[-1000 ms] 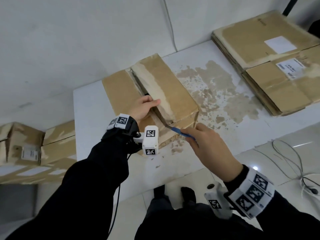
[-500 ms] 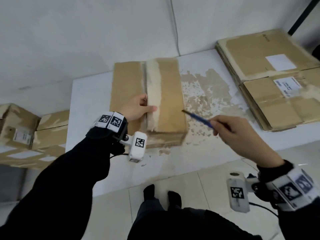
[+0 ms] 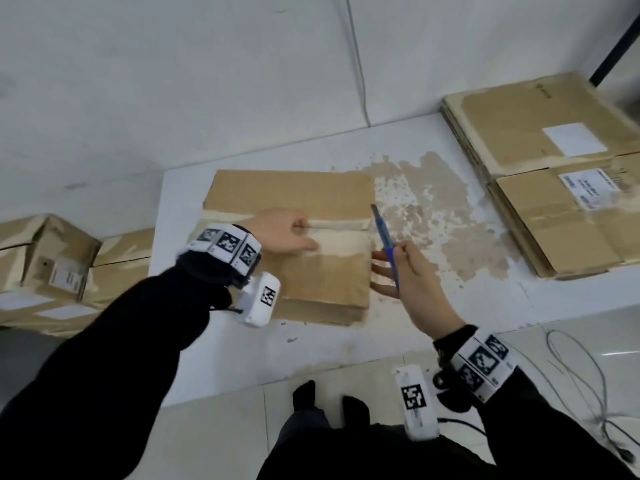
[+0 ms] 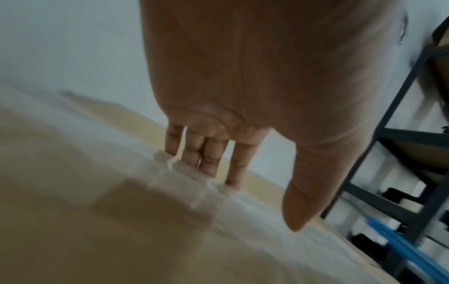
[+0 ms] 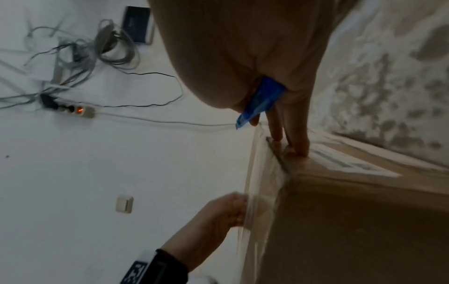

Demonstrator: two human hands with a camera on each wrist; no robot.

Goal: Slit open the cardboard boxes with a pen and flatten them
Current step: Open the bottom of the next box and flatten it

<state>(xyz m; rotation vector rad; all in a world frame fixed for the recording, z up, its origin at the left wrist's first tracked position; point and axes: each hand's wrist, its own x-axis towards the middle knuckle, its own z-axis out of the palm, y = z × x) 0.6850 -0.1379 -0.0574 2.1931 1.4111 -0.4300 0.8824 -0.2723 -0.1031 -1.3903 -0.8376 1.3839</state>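
Observation:
A brown cardboard box [image 3: 311, 282] lies on the white table [image 3: 221, 355], its taped seam running left to right. My left hand [image 3: 287, 233] is on top of it. Its fingertips [image 4: 209, 163] are tucked into the seam, and the thumb lies over the near flap. My right hand [image 3: 405, 271] is at the box's right end and grips a blue pen [image 3: 384, 237] whose tip points away, close to the seam's end. In the right wrist view the pen [image 5: 262, 100] sits in the palm while two fingers [image 5: 294, 142] touch the box's edge.
Flattened boxes [image 3: 554, 188] are stacked at the table's right end. More taped boxes [image 3: 45, 271] stand on the floor to the left. Cables [image 3: 581, 375] trail on the floor at the right. The tabletop right of the box has a worn brown patch [image 3: 433, 209].
The box has turned about a quarter turn under my left hand, so its seam now runs sideways. My right hand with the pen has moved in to the box's right end.

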